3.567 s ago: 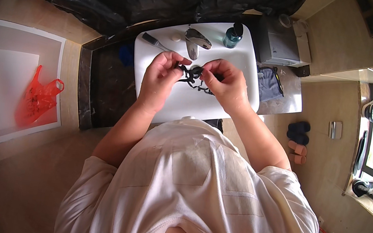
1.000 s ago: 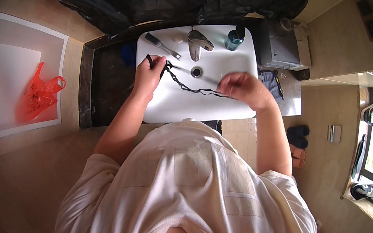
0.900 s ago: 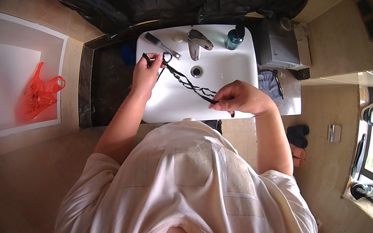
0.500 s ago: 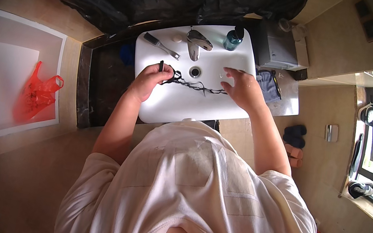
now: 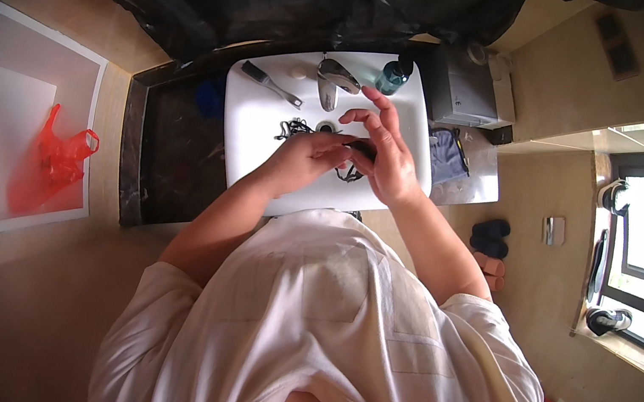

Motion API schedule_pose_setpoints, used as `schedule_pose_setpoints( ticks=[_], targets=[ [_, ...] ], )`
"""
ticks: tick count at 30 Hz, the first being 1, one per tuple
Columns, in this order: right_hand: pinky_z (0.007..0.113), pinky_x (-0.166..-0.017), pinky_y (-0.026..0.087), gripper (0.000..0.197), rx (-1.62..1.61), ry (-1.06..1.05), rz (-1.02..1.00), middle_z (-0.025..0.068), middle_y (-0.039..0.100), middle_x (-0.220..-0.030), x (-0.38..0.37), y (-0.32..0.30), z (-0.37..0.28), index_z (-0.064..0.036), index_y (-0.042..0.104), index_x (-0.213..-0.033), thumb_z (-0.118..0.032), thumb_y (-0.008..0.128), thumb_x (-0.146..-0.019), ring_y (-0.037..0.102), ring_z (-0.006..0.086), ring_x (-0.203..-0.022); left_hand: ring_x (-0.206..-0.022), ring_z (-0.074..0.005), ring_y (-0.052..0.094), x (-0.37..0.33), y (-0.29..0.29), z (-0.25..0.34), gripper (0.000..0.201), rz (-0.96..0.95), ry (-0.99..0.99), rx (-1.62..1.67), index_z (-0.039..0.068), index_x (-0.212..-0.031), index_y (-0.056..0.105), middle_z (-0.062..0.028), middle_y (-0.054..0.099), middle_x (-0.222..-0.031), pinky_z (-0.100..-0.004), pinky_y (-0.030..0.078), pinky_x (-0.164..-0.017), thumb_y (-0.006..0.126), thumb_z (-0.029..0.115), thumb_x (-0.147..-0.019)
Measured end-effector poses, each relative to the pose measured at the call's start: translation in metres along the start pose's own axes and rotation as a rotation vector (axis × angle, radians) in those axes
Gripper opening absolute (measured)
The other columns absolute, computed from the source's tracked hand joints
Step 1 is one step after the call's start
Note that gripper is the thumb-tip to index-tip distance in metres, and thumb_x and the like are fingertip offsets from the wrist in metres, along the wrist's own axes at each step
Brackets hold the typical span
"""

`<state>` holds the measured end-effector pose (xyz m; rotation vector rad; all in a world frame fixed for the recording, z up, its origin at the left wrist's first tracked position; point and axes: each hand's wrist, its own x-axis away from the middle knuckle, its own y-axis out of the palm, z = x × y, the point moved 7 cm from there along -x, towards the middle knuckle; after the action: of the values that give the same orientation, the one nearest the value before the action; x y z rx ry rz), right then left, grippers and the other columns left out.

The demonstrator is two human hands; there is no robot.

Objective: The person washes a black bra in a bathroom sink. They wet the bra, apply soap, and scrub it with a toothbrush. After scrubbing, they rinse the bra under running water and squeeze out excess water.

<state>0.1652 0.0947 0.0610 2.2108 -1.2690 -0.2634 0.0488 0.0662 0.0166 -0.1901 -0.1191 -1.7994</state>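
My left hand [image 5: 305, 162] reaches over the white sink [image 5: 249, 149], its fingers closed on a dark end piece of a thin black cord [image 5: 294, 127]. The cord is tangled; some loops lie in the basin beyond my left hand, others hang below the meeting fingertips. My right hand [image 5: 393, 166] comes against the dark piece and the left fingertips, its upper fingers curved and spread apart. What its thumb touches is partly hidden. The drain [image 5: 326, 127] lies just beyond the hands. Behind it stands a chrome faucet [image 5: 329, 95].
A grey-handled brush [image 5: 272, 84] lies on the sink's back-left rim. A teal bottle [image 5: 393, 76] stands at back right. Right of the sink are a grey box [image 5: 464, 88] and a blue-grey cloth [image 5: 448, 156]. Slippers [image 5: 491, 238] rest on the floor. A red plastic bag [image 5: 58, 159] is at left.
My hands have come together over the sink; they were apart, the cord stretched towards the right one. The cord now bunches around my left hand. The view has shifted slightly.
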Motion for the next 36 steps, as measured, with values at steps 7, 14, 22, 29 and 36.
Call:
schedule_pose_setpoints(
  ticks=[7, 14, 22, 29, 36],
  targets=[
    [0.019, -0.059, 0.038, 0.041, 0.336, 0.024, 0.000, -0.0006, 0.047, -0.112, 0.001, 0.003, 0.008, -0.0120, 0.034, -0.140, -0.019, 0.045, -0.101, 0.046, 0.0047, -0.075, -0.077, -0.0095, 0.064, 0.005, -0.017, 0.020, 0.015, 0.135, 0.036, -0.111, -0.001, -0.100, 0.068, -0.0069, 0.070, -0.086, -0.0229, 0.051, -0.071, 0.066, 0.007, -0.088],
    [0.022, -0.069, 0.049, 0.020, 0.758, -0.030, 0.162, 0.0062, 0.069, -0.092, 0.007, -0.002, 0.013, 0.0002, 0.066, -0.107, -0.011, 0.062, -0.091, 0.061, 0.0065, -0.077, -0.080, -0.0106, 0.063, 0.017, -0.035, 0.026, 0.015, 0.250, 0.133, 0.017, -0.001, -0.101, 0.065, -0.0069, 0.068, -0.087, -0.0234, 0.052, -0.073, 0.067, 0.002, -0.086],
    [0.023, -0.073, 0.052, 0.018, 0.606, 0.015, 0.215, 0.0080, 0.070, -0.094, 0.007, 0.023, 0.013, 0.0036, 0.065, -0.104, -0.007, 0.065, -0.089, 0.065, 0.0112, -0.083, -0.091, -0.0169, 0.064, 0.033, -0.028, 0.002, 0.022, 0.208, 0.002, 0.573, -0.001, -0.110, 0.063, -0.0088, 0.067, -0.099, -0.0316, 0.053, -0.089, 0.063, 0.010, -0.091],
    [0.027, -0.077, 0.051, 0.018, 0.695, -0.182, 0.205, 0.0095, 0.070, -0.097, 0.010, 0.041, 0.012, 0.0013, 0.066, -0.100, -0.008, 0.069, -0.085, 0.066, 0.0167, -0.088, -0.085, -0.0113, 0.063, 0.045, -0.038, 0.016, 0.023, 0.371, 0.139, 0.538, -0.004, -0.106, 0.066, -0.0072, 0.069, -0.097, -0.0245, 0.051, -0.079, 0.065, 0.013, -0.091],
    [0.034, -0.080, 0.049, 0.013, 1.080, -0.318, 0.268, 0.0092, 0.065, -0.090, 0.012, 0.055, -0.017, -0.0090, 0.072, -0.087, -0.010, 0.075, -0.075, 0.059, 0.0271, -0.093, -0.081, -0.0077, 0.061, 0.052, -0.042, 0.027, 0.022, 0.375, 0.137, 0.257, -0.005, -0.104, 0.068, -0.0062, 0.070, -0.092, -0.0205, 0.047, -0.075, 0.067, 0.013, -0.090]
  ],
)
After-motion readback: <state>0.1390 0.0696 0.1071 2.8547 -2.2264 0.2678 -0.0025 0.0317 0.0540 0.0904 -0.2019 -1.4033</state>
